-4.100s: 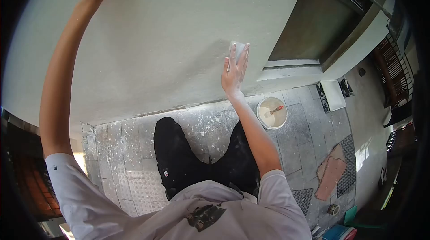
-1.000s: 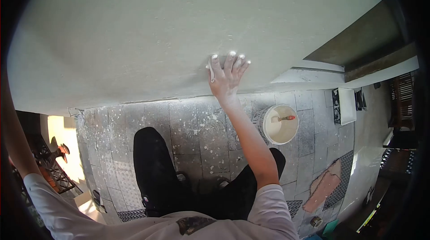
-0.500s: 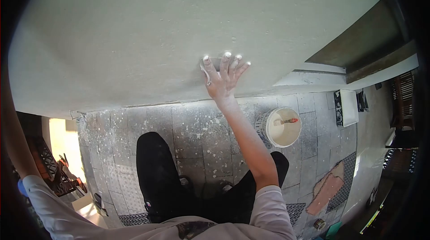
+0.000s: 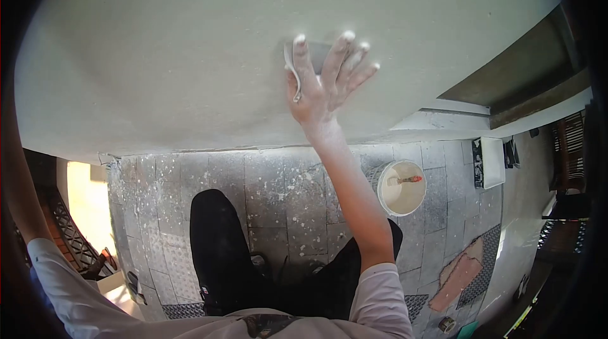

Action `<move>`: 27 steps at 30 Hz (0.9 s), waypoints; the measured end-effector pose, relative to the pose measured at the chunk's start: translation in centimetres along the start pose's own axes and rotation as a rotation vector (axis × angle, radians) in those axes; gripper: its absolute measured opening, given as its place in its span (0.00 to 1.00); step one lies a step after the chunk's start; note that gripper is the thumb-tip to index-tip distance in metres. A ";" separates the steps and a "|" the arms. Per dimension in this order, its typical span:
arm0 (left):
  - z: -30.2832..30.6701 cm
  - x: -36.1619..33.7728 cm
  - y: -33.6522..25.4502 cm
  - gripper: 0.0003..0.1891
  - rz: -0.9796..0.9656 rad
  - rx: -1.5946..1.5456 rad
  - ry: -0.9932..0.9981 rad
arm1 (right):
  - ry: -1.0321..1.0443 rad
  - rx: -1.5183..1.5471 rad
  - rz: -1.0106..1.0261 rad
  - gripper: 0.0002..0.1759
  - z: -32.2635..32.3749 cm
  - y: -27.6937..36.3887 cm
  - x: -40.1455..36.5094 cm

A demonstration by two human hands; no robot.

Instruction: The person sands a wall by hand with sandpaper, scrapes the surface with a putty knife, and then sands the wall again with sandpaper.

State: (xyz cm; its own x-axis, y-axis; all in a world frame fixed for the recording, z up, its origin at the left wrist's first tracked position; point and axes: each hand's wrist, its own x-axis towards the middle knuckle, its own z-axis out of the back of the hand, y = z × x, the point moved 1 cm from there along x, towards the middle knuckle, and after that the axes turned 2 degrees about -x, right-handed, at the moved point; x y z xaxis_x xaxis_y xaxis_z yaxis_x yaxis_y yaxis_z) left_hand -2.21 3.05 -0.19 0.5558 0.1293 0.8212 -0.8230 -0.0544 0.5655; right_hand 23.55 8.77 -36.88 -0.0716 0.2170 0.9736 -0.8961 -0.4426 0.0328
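My right hand (image 4: pixel 323 82), dusted white, presses a grey sheet of sandpaper (image 4: pixel 323 57) flat on the pale wall (image 4: pixel 190 54). Its fingers are spread over the sheet, and a curled edge of the sheet sticks out by the thumb. White powder coats the fingertips and wrist. Of my left arm only the raised forearm shows at the far left; the left hand is outside the picture.
On the speckled tile floor (image 4: pixel 266 181) stands a white bucket (image 4: pixel 403 203) with a red-handled brush (image 4: pixel 411 179) inside. A white tray (image 4: pixel 492 162) lies further right. A pinkish board (image 4: pixel 456 282) rests at the lower right, near a window recess (image 4: pixel 519 79) above.
My right hand and the sheet under it have moved up the wall. The view has shifted slightly.
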 end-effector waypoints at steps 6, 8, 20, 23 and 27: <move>-0.1 -0.4 0.0 0.30 0.027 -0.005 0.017 | -0.035 0.018 -0.060 0.29 0.3 -0.7 1.2; 0.4 -0.1 0.5 0.30 0.020 0.001 -0.002 | 0.056 0.003 -0.036 0.39 -1.3 0.4 -11.3; 0.6 -0.4 0.5 0.30 0.022 -0.007 0.009 | 0.080 0.107 -0.119 0.30 0.1 0.0 -3.0; 2.0 0.1 1.2 0.30 -0.010 0.017 -0.016 | 0.107 -0.064 0.038 0.31 -1.5 1.2 -10.1; 1.8 -0.5 0.6 0.30 -0.010 -0.002 0.012 | 0.098 0.132 -0.022 0.39 1.3 4.9 6.3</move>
State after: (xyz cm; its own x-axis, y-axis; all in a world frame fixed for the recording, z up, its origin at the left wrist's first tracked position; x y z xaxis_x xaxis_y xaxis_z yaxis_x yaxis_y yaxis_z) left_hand -2.77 1.19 -0.11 0.5629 0.1418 0.8143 -0.8173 -0.0512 0.5739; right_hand 19.29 6.83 -30.29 -0.1010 0.3086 0.9458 -0.8333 -0.5457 0.0890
